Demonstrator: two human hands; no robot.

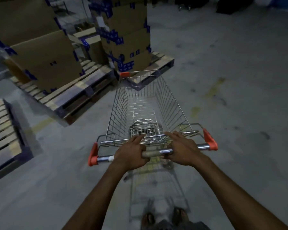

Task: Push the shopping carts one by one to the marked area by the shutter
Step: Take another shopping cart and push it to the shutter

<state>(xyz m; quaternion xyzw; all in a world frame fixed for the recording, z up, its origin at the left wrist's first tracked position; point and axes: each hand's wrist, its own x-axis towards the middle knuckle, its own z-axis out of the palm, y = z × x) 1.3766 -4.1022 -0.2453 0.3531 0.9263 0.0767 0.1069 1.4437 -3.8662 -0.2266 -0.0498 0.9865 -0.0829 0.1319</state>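
Wire shopping cart (166, 103) stands on the grey floor (239, 80) in front of the person, basket holding nothing, nose pointing away from them; orange caps (209, 140) on both ends of the handle (154, 154), another orange piece on the cart's front left corner.

Left hand (130, 155) grips the handle left of its middle, fingers curled round the bar, index finger stuck out forward toward the basket's rear rim; right hand (181, 150) sits on the handle just right of its middle, thumb apparently hooked under the bar, fingers reaching forward over it to the rear rim wire; both arms stretched out, bare; short tan-wrapped stretch of the bar shows between the two hands.

Sandalled feet (179, 214) behind the cart, seen blurred through its lower frame.

Wooden pallet (76, 95) ahead-left of the cart, close to its front left corner, whether touching cannot be told; brown cardboard boxes (45, 58) with blue tape on it; taller box stack (128, 39) straight beyond the cart's nose on a further pallet; bare pallet (3, 130) well off to the cart's left.

Faded yellow marks (214, 88) on the floor right of the cart; fainter yellow line left of it near the first pallet; picture blurred at the edges.
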